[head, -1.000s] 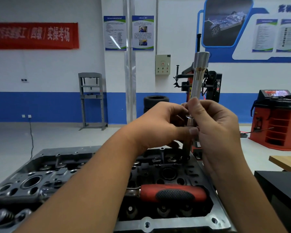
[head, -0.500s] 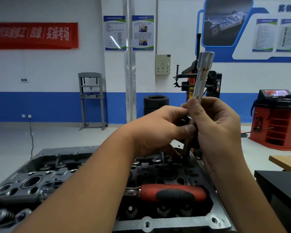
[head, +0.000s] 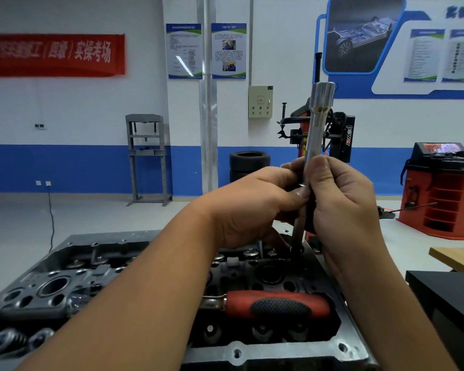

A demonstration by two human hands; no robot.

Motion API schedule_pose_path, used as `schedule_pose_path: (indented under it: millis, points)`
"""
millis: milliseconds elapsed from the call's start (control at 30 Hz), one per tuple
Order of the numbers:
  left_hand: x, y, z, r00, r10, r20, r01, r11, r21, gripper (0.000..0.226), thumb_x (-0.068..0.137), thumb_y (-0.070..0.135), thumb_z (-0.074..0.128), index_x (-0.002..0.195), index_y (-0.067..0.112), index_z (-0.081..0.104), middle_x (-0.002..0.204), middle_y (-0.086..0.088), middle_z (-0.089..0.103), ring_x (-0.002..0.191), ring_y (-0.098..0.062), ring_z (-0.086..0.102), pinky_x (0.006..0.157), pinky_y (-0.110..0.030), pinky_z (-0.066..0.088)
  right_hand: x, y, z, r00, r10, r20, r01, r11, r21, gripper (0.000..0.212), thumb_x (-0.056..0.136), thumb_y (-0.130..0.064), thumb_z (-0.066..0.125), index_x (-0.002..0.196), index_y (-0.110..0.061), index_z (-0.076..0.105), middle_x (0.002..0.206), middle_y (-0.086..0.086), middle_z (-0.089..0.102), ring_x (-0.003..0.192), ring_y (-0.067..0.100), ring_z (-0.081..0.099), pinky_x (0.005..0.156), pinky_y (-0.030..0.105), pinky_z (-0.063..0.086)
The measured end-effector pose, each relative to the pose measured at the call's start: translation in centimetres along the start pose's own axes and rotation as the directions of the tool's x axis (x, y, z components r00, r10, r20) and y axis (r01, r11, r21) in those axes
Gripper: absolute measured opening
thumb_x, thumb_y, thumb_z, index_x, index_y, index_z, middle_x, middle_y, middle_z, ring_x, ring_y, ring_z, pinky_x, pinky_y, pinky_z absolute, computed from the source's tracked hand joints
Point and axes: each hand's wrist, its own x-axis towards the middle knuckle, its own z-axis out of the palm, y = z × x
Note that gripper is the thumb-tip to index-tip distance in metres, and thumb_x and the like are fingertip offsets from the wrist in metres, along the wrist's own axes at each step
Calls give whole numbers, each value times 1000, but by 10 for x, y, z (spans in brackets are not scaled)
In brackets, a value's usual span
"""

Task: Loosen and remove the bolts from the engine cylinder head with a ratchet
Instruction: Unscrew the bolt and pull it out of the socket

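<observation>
A grey metal cylinder head [head: 65, 279] fills the lower view. Above its far right corner my right hand [head: 343, 199] grips a long silver socket [head: 318, 121] that stands nearly upright, its wide end up. A dark bolt [head: 299, 231] hangs from the socket's lower end, its tip at a hole in the head's far edge. My left hand [head: 252, 207] pinches the bolt's upper part just under the socket. The ratchet with its red and black handle [head: 279, 306] lies loose in the head's near right recess.
A black surface [head: 445, 298] and a wooden board [head: 456, 258] lie to the right of the head. Across the floor stand a red tyre changer [head: 340, 135], a red balancing machine [head: 439, 191], stacked tyres [head: 249, 164] and a grey press frame [head: 146, 159].
The socket with the bolt has risen a little and its top swung slightly, right then back left. Both hands kept their hold and lifted with it. The ratchet has not moved.
</observation>
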Motion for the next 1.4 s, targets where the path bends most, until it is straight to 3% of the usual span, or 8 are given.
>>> schedule_pose_path:
  millis: [100, 433, 600, 833, 1000, 1167, 1300, 1400]
  points:
    - [1, -1, 1, 999, 23, -25, -22, 1000, 21, 23, 111, 15, 46, 124, 2, 59, 92, -14, 63, 82, -24, 67, 78, -57, 51, -1, -2, 1, 999, 41, 3, -42, 998, 38, 34, 106, -31, 51, 87, -17, 75, 89, 12, 75, 80, 39, 72, 70, 68, 60]
    - [2, -6, -9, 983, 185, 15, -183, 979, -94, 29, 105, 19, 56, 131, 8, 64, 99, -7, 73, 91, -29, 73, 67, -46, 57, 2, -21, 3, 998, -6, 62, 1, 996, 85, 35, 96, -41, 57, 91, -11, 74, 79, 6, 76, 67, 19, 75, 50, 32, 59]
    - [2, -7, -13, 977, 213, -15, -213, 974, -77, 27, 98, 18, 65, 122, 6, 70, 107, -18, 74, 101, -35, 73, 77, -73, 51, -3, -27, 4, 998, -44, 54, 42, 999, 27, 33, 97, -44, 57, 87, -19, 76, 89, 2, 78, 80, 23, 78, 59, 35, 63]
    - [-4, 4, -6, 972, 188, -140, -203, 975, -96, 41, 91, -3, 73, 130, 4, 65, 123, -33, 64, 99, -39, 68, 82, -83, 49, 13, -35, 24, 992, 104, -71, -109, 992, -68, 34, 107, -37, 52, 86, -18, 70, 82, 2, 75, 84, 32, 75, 80, 62, 61]
    - [-10, 7, 11, 942, 192, -274, -210, 977, -38, 60, 78, -23, 70, 127, 11, 66, 115, -16, 75, 107, -29, 74, 83, -57, 63, 25, -46, 25, 972, 192, -132, -192, 981, 12, 34, 108, -41, 48, 87, -19, 64, 84, 1, 76, 79, 24, 74, 79, 54, 62]
    - [-18, -6, 28, 883, -79, -462, 41, 995, -92, 66, 64, -29, 75, 116, 10, 59, 116, -18, 68, 105, -27, 74, 80, -48, 65, 30, -51, 20, 904, 385, -187, -356, 919, 169, 34, 110, -40, 42, 99, -12, 56, 77, 6, 71, 67, 17, 72, 74, 53, 63]
    - [-12, -13, 35, 868, -111, -485, 259, 932, 252, 41, 75, -5, 86, 106, 18, 73, 93, 1, 78, 87, -11, 75, 71, -23, 62, 28, -59, 19, 867, 445, -225, -402, 890, 213, 31, 111, -37, 42, 98, -12, 55, 72, 5, 62, 55, 13, 61, 59, 37, 61]
    - [-9, -14, 34, 869, -47, -493, 318, 817, 481, 27, 84, 10, 85, 107, 21, 76, 99, 5, 76, 90, -7, 70, 81, -21, 56, 28, -76, 10, 867, 407, -288, -386, 913, 130, 30, 111, -37, 43, 96, -14, 55, 69, 2, 60, 49, 10, 54, 51, 28, 52]
